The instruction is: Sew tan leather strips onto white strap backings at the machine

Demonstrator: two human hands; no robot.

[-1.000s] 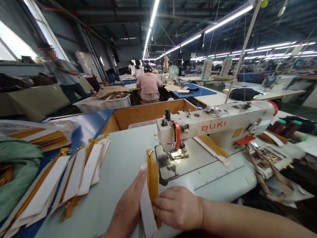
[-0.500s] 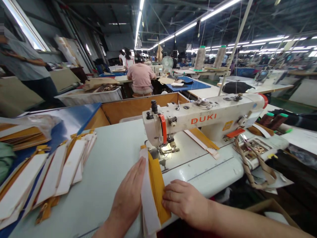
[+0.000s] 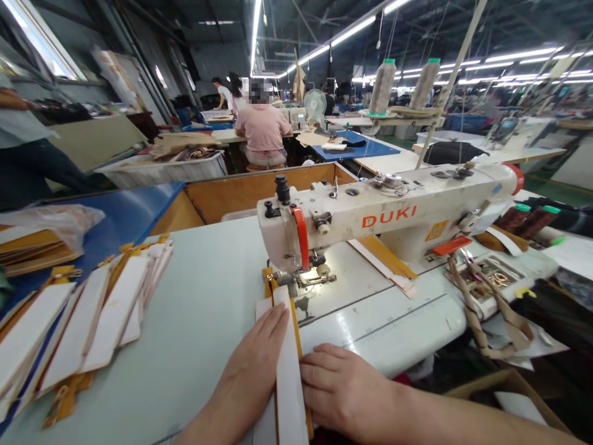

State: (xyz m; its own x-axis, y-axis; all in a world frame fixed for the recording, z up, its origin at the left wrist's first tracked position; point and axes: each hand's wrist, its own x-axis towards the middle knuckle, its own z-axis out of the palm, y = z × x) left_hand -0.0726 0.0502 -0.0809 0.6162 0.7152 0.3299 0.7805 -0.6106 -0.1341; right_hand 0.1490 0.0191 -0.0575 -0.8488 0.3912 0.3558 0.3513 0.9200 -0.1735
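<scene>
A long white-faced leather strip with mustard-yellow edges [image 3: 288,358] lies on the sewing table beside the needle area. A small mustard tab with metal hardware [image 3: 269,282] sticks out at its far end. My left hand [image 3: 252,361] presses its fingers over the white face, thumb hidden, holding the strip from the left. At the right edge, my right hand [image 3: 345,386] closes its curled fingers on the strip; the fingertips are partly hidden. Just beyond is the white DUKI sewing machine [image 3: 389,216], its lamp lighting the presser foot [image 3: 317,278].
Several similar white-and-mustard strips [image 3: 99,309] lie in a row at the left. Another mustard strip [image 3: 384,262] rests behind the machine arm. A parts tray [image 3: 498,278] sits at the right. Ahead, a person in a pink shirt [image 3: 264,136] sits working.
The strip has turned so its white face lies more on top, covering most of the mustard side. My left hand has shifted onto that face; my right hand stays at its right edge.
</scene>
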